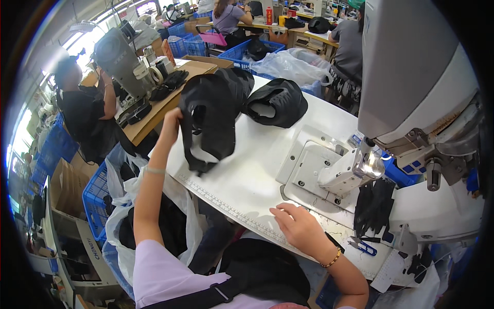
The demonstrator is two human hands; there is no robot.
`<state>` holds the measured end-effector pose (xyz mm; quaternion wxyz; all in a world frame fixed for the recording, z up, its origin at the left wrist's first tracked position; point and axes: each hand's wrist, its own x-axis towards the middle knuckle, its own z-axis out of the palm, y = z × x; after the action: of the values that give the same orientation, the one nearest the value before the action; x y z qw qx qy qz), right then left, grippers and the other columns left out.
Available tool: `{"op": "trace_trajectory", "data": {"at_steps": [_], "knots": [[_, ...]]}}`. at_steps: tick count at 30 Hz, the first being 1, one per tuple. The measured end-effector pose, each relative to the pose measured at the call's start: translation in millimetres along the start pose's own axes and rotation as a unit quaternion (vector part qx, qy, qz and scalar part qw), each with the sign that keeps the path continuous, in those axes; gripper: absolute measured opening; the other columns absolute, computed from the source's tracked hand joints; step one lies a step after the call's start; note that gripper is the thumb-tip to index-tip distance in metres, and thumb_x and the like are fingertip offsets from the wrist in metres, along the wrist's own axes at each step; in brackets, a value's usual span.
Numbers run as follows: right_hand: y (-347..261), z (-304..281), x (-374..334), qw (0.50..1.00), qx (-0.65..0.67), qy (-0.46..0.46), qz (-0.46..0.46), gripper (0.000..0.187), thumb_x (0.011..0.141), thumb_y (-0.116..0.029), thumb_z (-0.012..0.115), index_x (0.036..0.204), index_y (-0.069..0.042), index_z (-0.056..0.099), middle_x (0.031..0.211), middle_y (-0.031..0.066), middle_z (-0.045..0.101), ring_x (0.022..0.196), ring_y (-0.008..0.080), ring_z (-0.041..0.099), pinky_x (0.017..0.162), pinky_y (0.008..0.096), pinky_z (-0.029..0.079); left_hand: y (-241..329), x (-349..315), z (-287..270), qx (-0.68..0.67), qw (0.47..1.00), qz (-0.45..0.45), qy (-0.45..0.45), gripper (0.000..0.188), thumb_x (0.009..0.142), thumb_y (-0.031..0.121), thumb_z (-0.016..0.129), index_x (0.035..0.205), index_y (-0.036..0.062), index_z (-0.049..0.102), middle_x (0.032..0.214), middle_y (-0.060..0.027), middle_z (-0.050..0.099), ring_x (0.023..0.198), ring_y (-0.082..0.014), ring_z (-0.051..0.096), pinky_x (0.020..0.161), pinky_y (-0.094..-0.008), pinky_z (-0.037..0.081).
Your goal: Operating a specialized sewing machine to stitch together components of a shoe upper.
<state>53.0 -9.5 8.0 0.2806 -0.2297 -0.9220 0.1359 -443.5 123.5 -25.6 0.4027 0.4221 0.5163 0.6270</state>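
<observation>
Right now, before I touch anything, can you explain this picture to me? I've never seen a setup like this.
Sure. There is no robot here, just a person's two bare hands. A wide fisheye camera on their head looks down, so straight edges bend and the picture's left is the person's left.

The left hand grips a black fabric piece above a white table. The right hand is at the table's near edge, fingers loosely curled, seemingly empty.

On the table lie a rounded black item, a bundle of black strips and blue-handled snips. The big grey machine on the right looks like an industrial sewing machine.
</observation>
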Motion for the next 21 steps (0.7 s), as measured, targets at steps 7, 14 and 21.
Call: {"op": "trace_trajectory", "data": {"at_steps": [7,14,21], "knots": [[17.7,-3.7,1.0,0.999,0.005,0.033,0.025,0.021,0.079,-0.004,0.061,0.100,-0.006,0.062,0.097,0.0085,0.058,0.083,0.0251,0.057,0.071,0.0338,0.048,8.4,101.8,31.0,0.342,0.907,0.067,0.235,0.031,0.079,0.028,0.062,0.097,0.0030,0.059,0.088,-0.0109,0.060,0.084,-0.0244,0.054,0.072,-0.0361,0.043],[29.7,-6.0,-6.1,0.997,-0.003,0.046,0.058,0.019,0.079,-0.004,0.062,0.098,-0.007,0.062,0.094,0.0069,0.059,0.082,0.0243,0.058,0.069,0.0333,0.049,32.4,36.2,255.6,0.504,0.748,0.430,-0.038,0.038,0.079,0.032,0.063,0.089,-0.0043,0.063,0.097,-0.0187,0.058,0.096,-0.0315,0.053,0.084,-0.0377,0.043],[32.7,-0.9,-5.6,0.998,-0.005,0.054,0.014,0.025,0.075,-0.001,0.062,0.100,-0.006,0.060,0.094,0.0070,0.058,0.078,0.0233,0.057,0.070,0.0324,0.048,-12.3,32.3,316.7,0.684,0.680,0.262,-0.009,0.052,0.077,0.041,0.065,0.093,-0.0080,0.059,0.097,-0.0191,0.056,0.095,-0.0285,0.056,0.079,-0.0333,0.049]]}}
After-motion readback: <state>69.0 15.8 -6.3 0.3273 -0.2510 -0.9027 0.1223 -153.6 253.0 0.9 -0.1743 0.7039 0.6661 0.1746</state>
